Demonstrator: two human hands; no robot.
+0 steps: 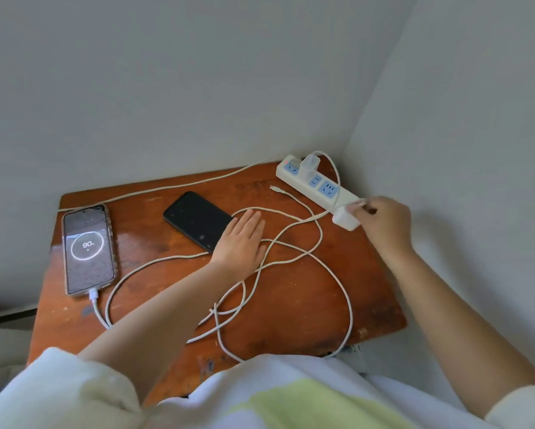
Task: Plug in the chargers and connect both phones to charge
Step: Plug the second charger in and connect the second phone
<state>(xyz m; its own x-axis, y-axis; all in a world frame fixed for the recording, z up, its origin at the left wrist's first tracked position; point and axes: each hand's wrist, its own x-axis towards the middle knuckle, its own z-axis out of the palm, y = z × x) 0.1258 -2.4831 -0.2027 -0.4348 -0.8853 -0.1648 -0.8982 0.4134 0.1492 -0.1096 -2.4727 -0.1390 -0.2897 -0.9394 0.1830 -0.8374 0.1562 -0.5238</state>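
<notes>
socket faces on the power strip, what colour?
Light blue, on a white power strip; clear in the head view.

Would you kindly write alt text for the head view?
A person's right hand holds a white charger at the power strip, while the left hand rests flat on a dark phone. Another phone, cabled, shows 90 on the wooden table.

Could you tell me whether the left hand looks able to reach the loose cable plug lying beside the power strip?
Probably yes: the left hand lies flat by the dark phone, and only bare table separates it from the plug.
</notes>
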